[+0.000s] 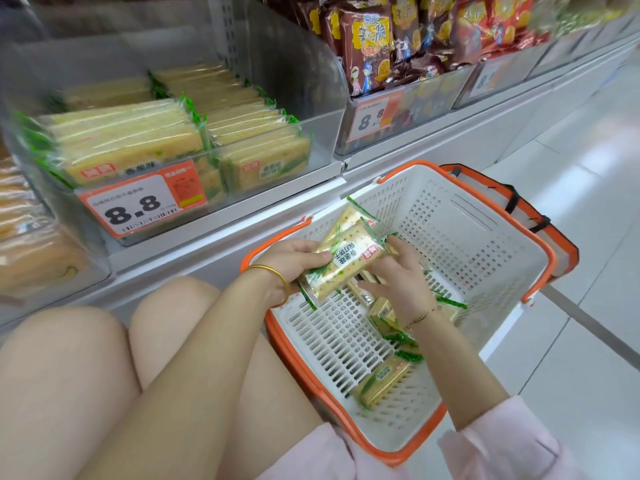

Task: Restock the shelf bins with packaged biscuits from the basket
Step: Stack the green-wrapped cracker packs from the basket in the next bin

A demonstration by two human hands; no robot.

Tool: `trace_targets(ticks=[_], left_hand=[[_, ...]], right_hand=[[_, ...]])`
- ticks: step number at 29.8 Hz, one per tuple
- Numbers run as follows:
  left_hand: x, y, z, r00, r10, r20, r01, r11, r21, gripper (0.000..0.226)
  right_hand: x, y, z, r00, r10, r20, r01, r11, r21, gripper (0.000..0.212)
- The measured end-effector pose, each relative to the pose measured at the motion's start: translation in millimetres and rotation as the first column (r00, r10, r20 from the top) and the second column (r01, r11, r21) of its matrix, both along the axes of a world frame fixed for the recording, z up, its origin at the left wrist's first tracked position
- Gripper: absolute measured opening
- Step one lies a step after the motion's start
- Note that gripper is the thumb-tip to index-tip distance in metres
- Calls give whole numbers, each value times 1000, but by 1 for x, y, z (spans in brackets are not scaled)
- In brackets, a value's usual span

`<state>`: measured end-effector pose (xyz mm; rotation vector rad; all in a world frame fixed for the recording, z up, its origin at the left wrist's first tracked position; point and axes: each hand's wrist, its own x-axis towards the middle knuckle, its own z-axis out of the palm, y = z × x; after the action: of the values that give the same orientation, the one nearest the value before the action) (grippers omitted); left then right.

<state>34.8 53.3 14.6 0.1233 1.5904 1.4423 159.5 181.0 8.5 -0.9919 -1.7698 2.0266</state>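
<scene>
Your left hand point(294, 263) clasps small stack of biscuit packets point(349, 261), thumb on top, over basket point(485, 244). Your right hand point(401, 285) lies spread on stack's far end; pinching or only steadying, cannot tell. Square packet edges before lifting (film looks slippery). Loose packets point(384, 379) lie below right wrist. Matching bin point(325, 140) sits up-left of grip; carry stack level there.

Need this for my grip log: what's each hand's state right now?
Left hand: grip closed on the biscuit packets.
Right hand: grip closed on the same packets' other end.
</scene>
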Motion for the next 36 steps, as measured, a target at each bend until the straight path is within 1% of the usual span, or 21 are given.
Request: trace_targets(ticks=[1,2,3,5,6,10,11,12,14,15,16,18,21,23,27,29,32,34,36], left_hand=[[0,-1,1,1000,8,15,-8,999,33,23],[1,-1,2,1000,10,26,-12,998,63,24],[1,-1,4,999,11,33,-14,996,91,27],[1,-3,6,999,27,41,-32,990,138,33],[1,-4,6,998,41,44,-47,987,152,34],[-1,-4,6,991,109,71,-119,979,164,36],[-2,-3,6,987,140,85,-152,975,164,31],[-2,-3,6,981,171,90,-184,969,163,23],[-1,-2,8,975,211,65,-219,964,154,7],[-1,-2,9,975,216,43,-220,964,149,6],[-1,-2,10,976,214,28,-216,965,149,7],[0,-2,12,981,194,24,-195,967,166,10],[2,-4,17,985,167,31,-170,966,194,15],[5,-5,19,986,158,55,-166,962,219,18],[9,-9,22,991,112,70,-127,956,264,17],[10,-11,23,995,80,55,-93,950,297,13],[14,-13,24,999,47,15,-49,940,339,8],[16,-13,23,999,46,-18,-36,934,355,20],[15,-14,26,994,94,-61,-65,930,363,28]], right_hand=[[-1,-6,0,997,-13,-73,-8,959,-282,30],[-2,-10,-2,992,-9,-128,-46,908,-416,22],[-4,-14,-4,986,-4,-169,-74,891,-449,25],[-9,-18,-7,975,-34,-221,-59,913,-403,39],[-11,-19,-8,975,-54,-216,-32,927,-373,42],[-11,-15,-7,979,-54,-196,-12,947,-321,34],[-10,-13,-7,981,-46,-190,-15,950,-311,34],[-10,-12,-6,983,-39,-181,-17,954,-300,40],[-11,-10,-4,986,-34,-163,-14,958,-285,59],[-12,-10,-3,986,-42,-161,-5,960,-279,66],[-13,-9,-3,984,-57,-171,8,962,-273,68],[-14,-6,-2,976,-90,-199,36,965,-259,66],[-17,0,4,971,-87,-222,43,980,-196,69],[-20,2,9,972,-77,-223,47,990,-136,67],[-24,2,18,972,-69,-225,60,997,-48,42],[-26,1,20,971,-68,-229,65,998,-20,37],[-31,-4,27,966,-44,-255,47,999,5,36],[-37,-9,34,966,-36,-255,48,998,41,37],[-41,-14,42,968,-46,-249,65,995,71,32]])
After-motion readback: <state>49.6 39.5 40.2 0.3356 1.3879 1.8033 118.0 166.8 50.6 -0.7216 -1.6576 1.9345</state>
